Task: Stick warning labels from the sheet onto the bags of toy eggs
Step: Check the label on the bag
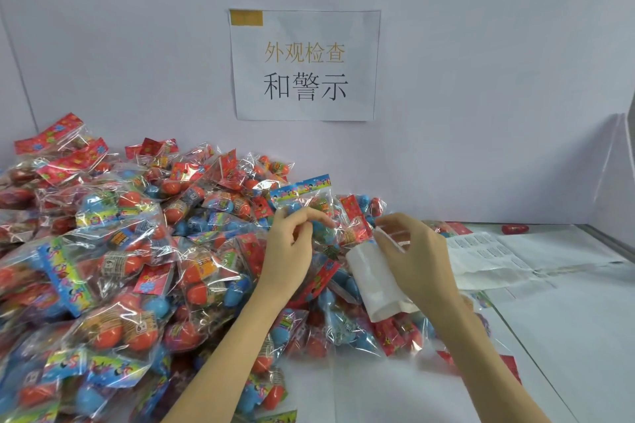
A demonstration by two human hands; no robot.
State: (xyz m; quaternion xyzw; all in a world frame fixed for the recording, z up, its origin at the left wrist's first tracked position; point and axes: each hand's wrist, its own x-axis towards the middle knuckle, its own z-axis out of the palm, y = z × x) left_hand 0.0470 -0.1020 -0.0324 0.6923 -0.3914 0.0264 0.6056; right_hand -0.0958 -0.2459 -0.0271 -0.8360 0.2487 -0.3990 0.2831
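A big heap of clear bags of toy eggs (113,251) covers the left and middle of the table, with orange and blue eggs inside and red or blue header cards. My left hand (292,251) pinches one bag with a blue header (302,187) that stands upright at the heap's right edge. My right hand (417,257) holds a curled white label sheet (369,278) just right of that bag, its fingertips at the sheet's upper end. Whether a label sits on a fingertip I cannot tell.
More label sheets (491,254) lie flat on the white table (567,336) to the right. A loose red piece (514,228) lies by the back wall. A paper sign (304,65) hangs on the white partition. A metal table edge (608,240) runs along the right.
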